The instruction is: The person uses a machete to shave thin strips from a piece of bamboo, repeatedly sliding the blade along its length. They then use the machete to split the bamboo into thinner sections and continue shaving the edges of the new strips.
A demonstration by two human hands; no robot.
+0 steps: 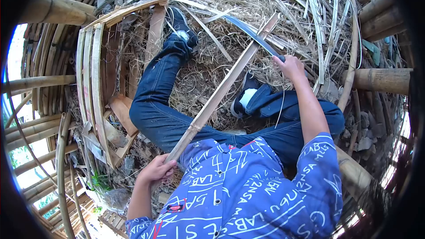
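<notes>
A long split bamboo strip (221,89) runs diagonally across my lap, from lower left to upper right. Its lower end is in my left hand (158,169), whose fingers are wrapped round it. My right hand (291,67) is closed on the dark handle of a long curved blade (248,29). The blade crosses over the strip near its upper end and points to the upper left. Whether the edge bites into the bamboo cannot be made out.
Thin shavings and pale strips (316,26) cover the ground ahead of my feet. A wooden frame of slats (90,79) stands at left. Bamboo poles (383,81) jut in from both sides. Stones (365,144) lie at right. My legs are spread around the work.
</notes>
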